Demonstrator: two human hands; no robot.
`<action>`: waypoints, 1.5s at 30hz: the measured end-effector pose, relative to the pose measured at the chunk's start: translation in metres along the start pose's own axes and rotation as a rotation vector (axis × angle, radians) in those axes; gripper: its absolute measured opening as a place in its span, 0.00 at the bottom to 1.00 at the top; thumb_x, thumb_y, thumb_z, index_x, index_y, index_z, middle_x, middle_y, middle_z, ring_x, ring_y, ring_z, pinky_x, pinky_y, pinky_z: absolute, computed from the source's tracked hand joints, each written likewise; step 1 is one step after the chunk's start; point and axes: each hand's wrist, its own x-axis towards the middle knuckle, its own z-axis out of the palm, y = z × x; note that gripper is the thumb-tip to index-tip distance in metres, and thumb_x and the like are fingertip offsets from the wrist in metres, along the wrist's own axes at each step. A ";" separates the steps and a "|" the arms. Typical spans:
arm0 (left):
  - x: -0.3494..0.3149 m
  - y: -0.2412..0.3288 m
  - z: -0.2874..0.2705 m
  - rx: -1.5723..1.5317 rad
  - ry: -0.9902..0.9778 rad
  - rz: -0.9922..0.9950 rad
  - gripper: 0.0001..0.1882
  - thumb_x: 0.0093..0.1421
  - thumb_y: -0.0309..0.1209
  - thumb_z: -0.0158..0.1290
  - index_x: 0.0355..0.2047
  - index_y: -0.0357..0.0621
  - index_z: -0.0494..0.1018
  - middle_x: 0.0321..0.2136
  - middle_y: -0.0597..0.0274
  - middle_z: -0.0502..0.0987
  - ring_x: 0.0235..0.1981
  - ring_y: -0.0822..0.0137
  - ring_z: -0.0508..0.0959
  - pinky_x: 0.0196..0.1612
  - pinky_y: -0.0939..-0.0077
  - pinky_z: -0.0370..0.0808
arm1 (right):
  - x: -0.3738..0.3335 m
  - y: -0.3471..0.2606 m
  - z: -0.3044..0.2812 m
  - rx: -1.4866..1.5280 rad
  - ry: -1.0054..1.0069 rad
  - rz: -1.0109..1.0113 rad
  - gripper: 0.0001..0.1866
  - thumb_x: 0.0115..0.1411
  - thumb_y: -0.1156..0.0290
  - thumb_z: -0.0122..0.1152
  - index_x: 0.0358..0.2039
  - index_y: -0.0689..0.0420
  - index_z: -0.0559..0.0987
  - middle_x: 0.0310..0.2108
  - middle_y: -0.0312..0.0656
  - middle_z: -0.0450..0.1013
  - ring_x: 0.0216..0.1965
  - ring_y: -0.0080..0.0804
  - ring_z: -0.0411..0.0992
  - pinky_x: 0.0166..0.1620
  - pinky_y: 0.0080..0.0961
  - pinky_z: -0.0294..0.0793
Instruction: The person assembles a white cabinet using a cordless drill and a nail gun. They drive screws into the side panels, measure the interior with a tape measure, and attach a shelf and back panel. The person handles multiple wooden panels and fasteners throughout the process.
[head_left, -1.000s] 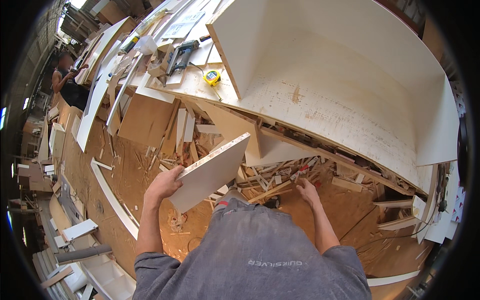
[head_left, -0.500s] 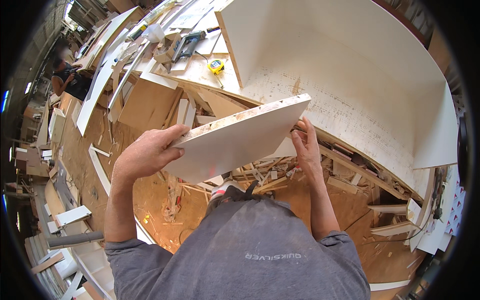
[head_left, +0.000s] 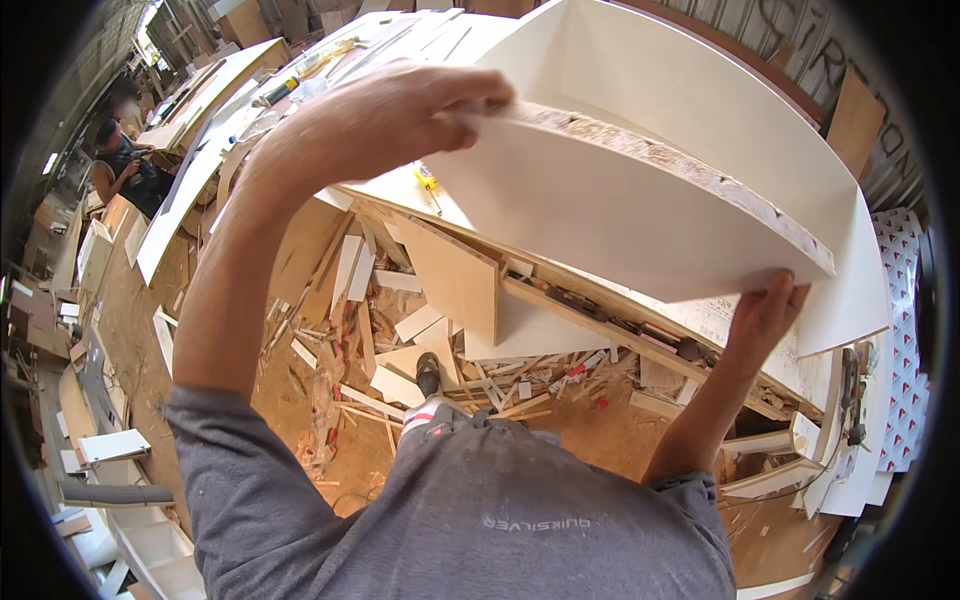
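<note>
Between my two hands a white board (head_left: 610,225) is held up, its rough raw edge turned upward. My left hand (head_left: 445,110) grips its upper left corner, somewhat blurred. At the lower right corner, my right hand (head_left: 768,305) pinches the board between thumb and fingers. Behind it stands a large white open cabinet box (head_left: 690,75) on the workbench, partly hidden by the board. A yellow tape measure (head_left: 425,177) lies on the bench just below my left hand.
Wood offcuts (head_left: 510,385) litter the floor below the bench, around my shoe (head_left: 428,375). Long white panels (head_left: 195,200) lie on the left. Another person (head_left: 130,165) works at the far left. A patterned sheet (head_left: 900,340) hangs at the right.
The board has gone up and to the right, over the bench in front of the cabinet box. My left hand rose with it; my right hand now grips its right corner.
</note>
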 end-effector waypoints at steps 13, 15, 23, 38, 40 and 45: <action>0.127 0.014 0.115 0.067 0.026 0.352 0.15 0.56 0.28 0.55 0.45 0.47 0.72 0.41 0.61 0.77 0.47 0.58 0.75 0.52 0.62 0.70 | -0.092 -0.052 -0.047 -0.431 0.163 -0.044 0.22 0.56 0.69 0.65 0.49 0.60 0.68 0.48 0.43 0.70 0.51 0.32 0.68 0.55 0.32 0.67; 0.110 0.014 0.137 0.092 0.175 0.430 0.15 0.55 0.29 0.57 0.43 0.47 0.73 0.40 0.63 0.77 0.46 0.60 0.75 0.54 0.64 0.68 | -0.111 -0.063 -0.056 -0.558 0.049 -0.053 0.21 0.53 0.72 0.68 0.45 0.60 0.69 0.44 0.45 0.71 0.48 0.35 0.69 0.52 0.33 0.69; -0.018 0.020 0.165 0.086 0.059 0.299 0.17 0.45 0.27 0.62 0.38 0.48 0.73 0.40 0.65 0.76 0.45 0.63 0.74 0.52 0.64 0.64 | -0.225 -0.097 -0.072 -0.361 0.298 0.844 0.29 0.62 0.73 0.51 0.63 0.58 0.57 0.59 0.52 0.58 0.59 0.44 0.61 0.60 0.37 0.63; -0.145 0.005 0.296 -0.096 0.046 0.003 0.29 0.45 0.26 0.61 0.50 0.51 0.68 0.49 0.57 0.68 0.54 0.56 0.67 0.57 0.59 0.61 | -0.151 -0.003 -0.089 0.053 0.250 0.911 0.23 0.60 0.72 0.53 0.54 0.70 0.64 0.47 0.51 0.70 0.47 0.35 0.72 0.51 0.30 0.72; -0.153 0.017 0.318 -0.215 0.005 0.018 0.30 0.48 0.28 0.62 0.54 0.52 0.67 0.53 0.55 0.67 0.55 0.54 0.66 0.58 0.58 0.61 | -0.107 -0.015 -0.079 -0.140 0.111 0.835 0.22 0.60 0.76 0.52 0.55 0.68 0.64 0.48 0.49 0.71 0.46 0.33 0.72 0.52 0.29 0.71; -0.141 0.023 0.317 -0.454 0.085 -0.128 0.30 0.56 0.31 0.58 0.58 0.52 0.63 0.55 0.51 0.65 0.56 0.51 0.67 0.58 0.57 0.65 | -0.005 -0.056 -0.016 -0.716 -0.306 0.494 0.23 0.60 0.77 0.54 0.57 0.65 0.66 0.50 0.46 0.71 0.53 0.32 0.68 0.58 0.29 0.64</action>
